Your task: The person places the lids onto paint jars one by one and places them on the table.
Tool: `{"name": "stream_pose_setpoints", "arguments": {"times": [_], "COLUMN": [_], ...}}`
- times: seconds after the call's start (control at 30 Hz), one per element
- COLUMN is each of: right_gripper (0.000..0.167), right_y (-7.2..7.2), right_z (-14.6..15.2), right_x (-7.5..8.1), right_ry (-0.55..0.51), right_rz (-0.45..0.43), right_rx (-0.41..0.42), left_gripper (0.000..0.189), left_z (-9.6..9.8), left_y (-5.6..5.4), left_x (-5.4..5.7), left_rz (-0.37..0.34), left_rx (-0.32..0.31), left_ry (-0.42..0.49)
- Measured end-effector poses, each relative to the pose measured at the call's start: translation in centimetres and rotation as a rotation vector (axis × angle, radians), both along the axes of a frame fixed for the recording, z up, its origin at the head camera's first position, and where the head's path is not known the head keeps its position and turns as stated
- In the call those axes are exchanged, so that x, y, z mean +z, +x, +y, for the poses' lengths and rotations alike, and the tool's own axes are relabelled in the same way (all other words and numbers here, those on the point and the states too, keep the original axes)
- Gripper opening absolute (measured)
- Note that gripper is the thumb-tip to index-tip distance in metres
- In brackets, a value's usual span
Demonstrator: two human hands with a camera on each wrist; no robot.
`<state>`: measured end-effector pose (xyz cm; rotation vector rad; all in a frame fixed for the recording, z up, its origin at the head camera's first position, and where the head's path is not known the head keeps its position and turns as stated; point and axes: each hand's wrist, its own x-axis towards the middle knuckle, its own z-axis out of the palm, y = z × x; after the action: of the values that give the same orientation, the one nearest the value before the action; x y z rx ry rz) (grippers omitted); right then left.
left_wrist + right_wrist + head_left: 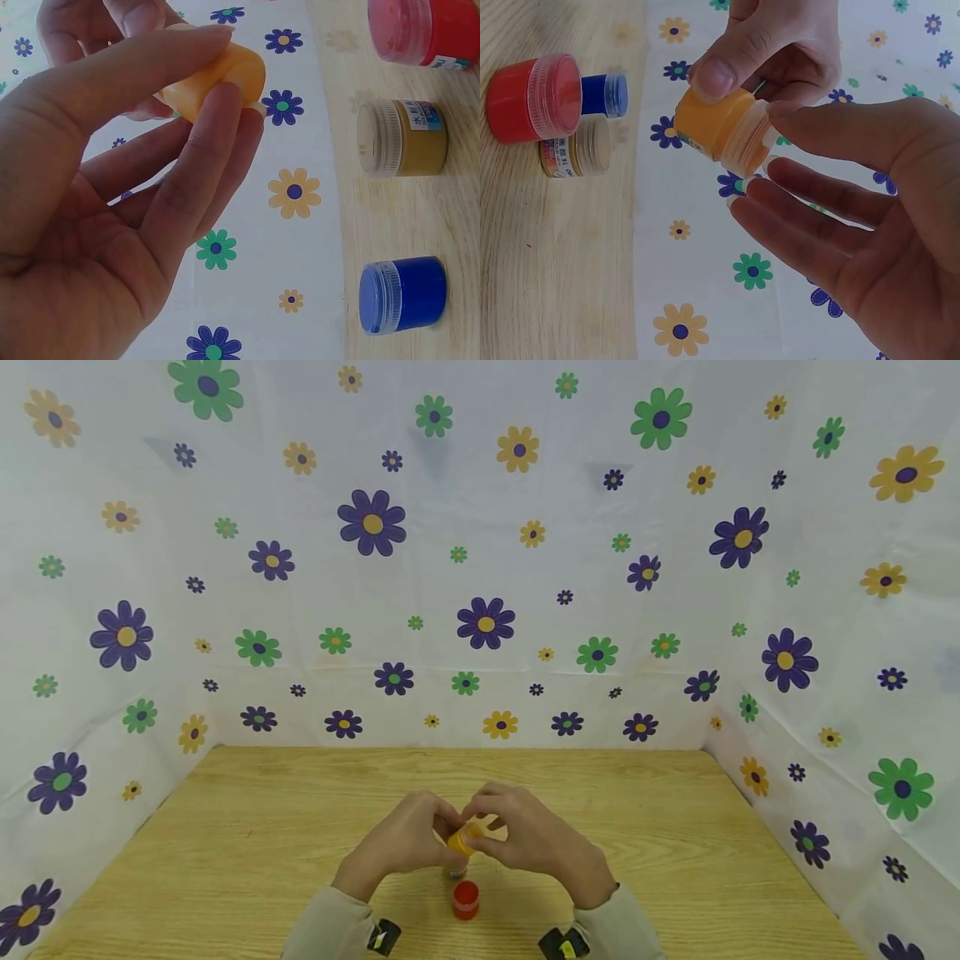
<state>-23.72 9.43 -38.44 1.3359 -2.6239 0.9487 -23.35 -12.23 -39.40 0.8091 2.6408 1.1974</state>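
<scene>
A small paint jar with yellow-orange paint (709,124) and a clear ridged lid (746,139) is held up tilted between both hands. My left hand (408,835) grips its coloured body between thumb and fingers. At the lid, the right hand (528,833) pinches with the thumb on one side and fingertips at the other. Below the hands on the table stands a red paint jar (466,900). Just behind it, a gold-brown jar (405,139) is mostly covered by my left hand in the head view. A blue jar (405,294) shows only in the wrist views.
The three standing jars wear clear lids and form a row on the light wooden table (300,810). White sheeting with printed flowers (480,568) encloses the back and both sides of the table. Dark straps with small devices (564,943) sit at both wrists.
</scene>
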Motion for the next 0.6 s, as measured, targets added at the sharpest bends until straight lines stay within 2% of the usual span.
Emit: {"name": "stream_pose_setpoints", "arguments": {"times": [0.2,0.6], "right_gripper": [0.023,0.017], "right_y": [0.17,0.19], "right_z": [-0.12,-0.25], "right_x": [0.09,-0.13], "right_ry": [0.003,0.015], "right_rz": [-0.068,-0.089], "right_rx": [0.022,0.007], "left_gripper": [0.027,0.027], "left_z": [-0.06,-0.01], "left_y": [0.03,0.07], "left_x": [0.11,0.14], "left_rz": [-0.01,-0.003], "left_rx": [0.001,-0.007], "left_ry": [-0.003,-0.002]}}
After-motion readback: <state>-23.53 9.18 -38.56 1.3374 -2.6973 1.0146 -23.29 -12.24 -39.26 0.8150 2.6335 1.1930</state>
